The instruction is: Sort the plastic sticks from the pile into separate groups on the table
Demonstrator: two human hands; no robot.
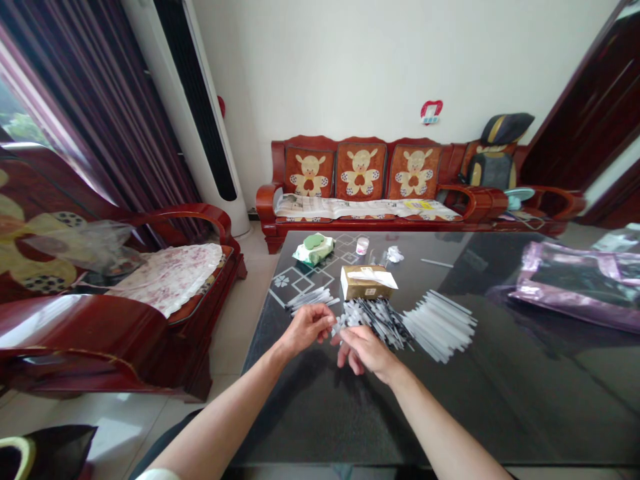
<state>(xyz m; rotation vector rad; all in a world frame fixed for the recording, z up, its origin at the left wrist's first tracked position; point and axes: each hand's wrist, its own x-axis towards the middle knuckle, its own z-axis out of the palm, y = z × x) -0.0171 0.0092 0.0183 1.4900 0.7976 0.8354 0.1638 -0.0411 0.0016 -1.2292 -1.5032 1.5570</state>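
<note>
My left hand [311,325] is closed in a pinch over the table, its fingertips near a small whitish piece that I cannot make out. Just to its right, my right hand [367,351] has thumb and forefinger pressed together, with the other fingers hanging loose. What either pinch holds is too small or hidden to name. Right behind my hands lies a heap of thin black and whitish sticks [387,321]. Translucent white tubes [441,325] are spread side by side to the right of it. A smaller bunch of thin whitish tubes [314,298] lies beyond my left hand.
The dark glossy table [500,407] carries a gold tissue box [367,287], a green wipes pack [314,248], a small white jar [362,246], crumpled tissue [395,254], a single tube [437,263] and a purple-edged clear bag [575,287]. Wooden seats stand left and behind.
</note>
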